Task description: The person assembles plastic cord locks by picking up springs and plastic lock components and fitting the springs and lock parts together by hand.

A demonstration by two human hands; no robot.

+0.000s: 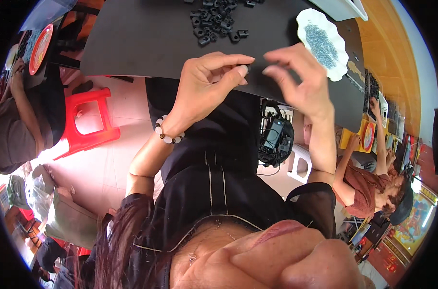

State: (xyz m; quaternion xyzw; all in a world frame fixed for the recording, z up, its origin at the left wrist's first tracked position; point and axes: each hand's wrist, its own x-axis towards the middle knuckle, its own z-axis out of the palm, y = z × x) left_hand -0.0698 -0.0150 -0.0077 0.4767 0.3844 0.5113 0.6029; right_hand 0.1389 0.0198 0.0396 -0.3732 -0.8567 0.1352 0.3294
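Observation:
Over the near edge of the dark table, my left hand (211,79) pinches a small black plastic piece (248,69) between thumb and fingers. Most of that piece is hidden by the fingertips. Just to its right hovers my right hand (300,77), slightly smeared by motion, thumb and forefinger apart with nothing visible between them. Farther back lies a pile of small black plastic pieces (214,20) with holes through them, like cord locks. A white scalloped plate (341,45) beyond my right hand holds many tiny silvery bits (320,43), too small to make out singly.
The dark table (132,38) spans the space before me. A white tray (341,7) stands at its far right. On the floor to the left is a red plastic stool (91,123). A black bag (275,137) hangs below the table. Other people sit at both sides.

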